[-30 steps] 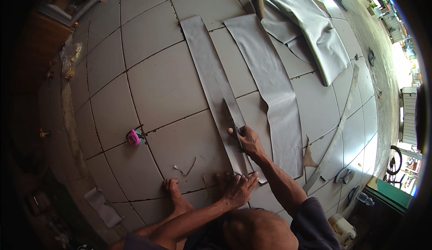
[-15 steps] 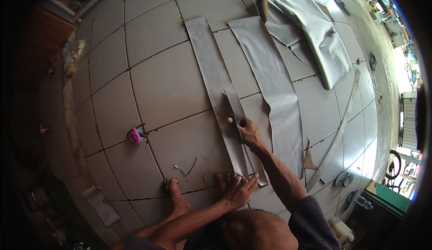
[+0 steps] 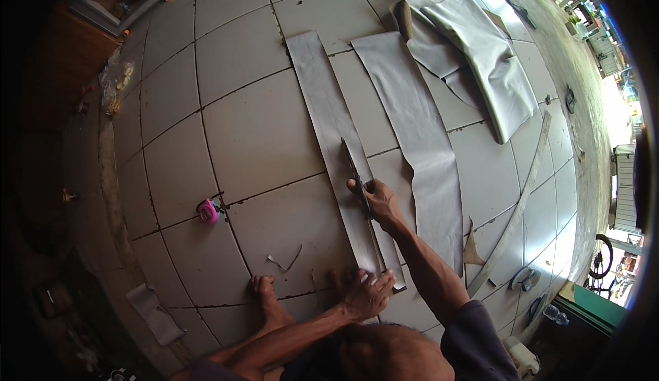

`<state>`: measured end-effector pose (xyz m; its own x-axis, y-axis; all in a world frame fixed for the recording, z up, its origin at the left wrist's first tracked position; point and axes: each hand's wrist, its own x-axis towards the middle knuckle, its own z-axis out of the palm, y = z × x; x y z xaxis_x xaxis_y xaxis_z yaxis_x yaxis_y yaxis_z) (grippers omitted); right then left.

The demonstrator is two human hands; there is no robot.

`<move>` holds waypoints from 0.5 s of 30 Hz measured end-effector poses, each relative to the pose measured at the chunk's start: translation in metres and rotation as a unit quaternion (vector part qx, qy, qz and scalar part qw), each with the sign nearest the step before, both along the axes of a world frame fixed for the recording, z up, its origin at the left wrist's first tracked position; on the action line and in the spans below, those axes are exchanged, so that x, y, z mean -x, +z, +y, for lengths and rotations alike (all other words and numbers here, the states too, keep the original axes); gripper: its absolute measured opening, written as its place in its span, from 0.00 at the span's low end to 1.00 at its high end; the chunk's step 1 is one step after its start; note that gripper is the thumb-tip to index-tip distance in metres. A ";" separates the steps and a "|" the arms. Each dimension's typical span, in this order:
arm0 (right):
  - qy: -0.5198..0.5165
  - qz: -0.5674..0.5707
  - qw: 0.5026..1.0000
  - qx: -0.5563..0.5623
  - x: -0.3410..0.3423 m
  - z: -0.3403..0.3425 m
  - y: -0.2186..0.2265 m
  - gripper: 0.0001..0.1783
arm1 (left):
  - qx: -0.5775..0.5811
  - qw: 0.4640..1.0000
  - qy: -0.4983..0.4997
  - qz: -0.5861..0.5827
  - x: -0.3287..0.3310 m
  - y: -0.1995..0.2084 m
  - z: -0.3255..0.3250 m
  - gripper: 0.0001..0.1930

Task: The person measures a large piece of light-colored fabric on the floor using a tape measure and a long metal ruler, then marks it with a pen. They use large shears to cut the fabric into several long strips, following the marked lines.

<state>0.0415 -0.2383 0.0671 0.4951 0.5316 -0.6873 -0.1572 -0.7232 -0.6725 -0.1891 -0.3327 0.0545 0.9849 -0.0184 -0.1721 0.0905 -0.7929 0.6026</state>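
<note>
A long narrow grey strip of sheet material [image 3: 322,99] lies on the tiled floor, running away from me. My right hand [image 3: 376,201] grips a pair of dark shears [image 3: 353,168] whose blades point away along the strip and lie inside it, a cut trailing back toward me. My left hand [image 3: 364,292] rests flat, fingers spread, on the strip's near end. My bare foot [image 3: 264,295] is planted just left of that hand.
A wider grey sheet [image 3: 419,141] lies right of the strip, with a folded grey sheet [image 3: 480,51] beyond it. A long thin batten [image 3: 515,209] lies at the right. A pink tape measure [image 3: 207,211] and small offcuts [image 3: 288,263] sit on the left.
My right hand has slid the shears a little farther away along the strip, lengthening the cut. My left hand stays pressed on the near end.
</note>
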 end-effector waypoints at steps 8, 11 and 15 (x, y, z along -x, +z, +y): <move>-0.002 -0.009 1.000 -0.020 0.000 -0.001 -0.005 0.46 | -0.054 0.989 0.132 -0.028 -0.057 -0.021 0.069 0.32; -0.017 0.007 1.000 -0.023 -0.001 0.004 -0.006 0.46 | -0.075 0.991 0.109 -0.027 -0.054 -0.023 0.071 0.35; -0.006 -0.015 1.000 -0.001 -0.001 0.007 -0.007 0.46 | -0.070 0.992 0.105 -0.026 -0.049 -0.028 0.069 0.36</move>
<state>0.0429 -0.2313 0.0604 0.5218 0.5274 -0.6704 -0.1446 -0.7199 -0.6789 -0.1397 -0.2633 0.0265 0.9719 0.2093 -0.1074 0.2348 -0.8363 0.4954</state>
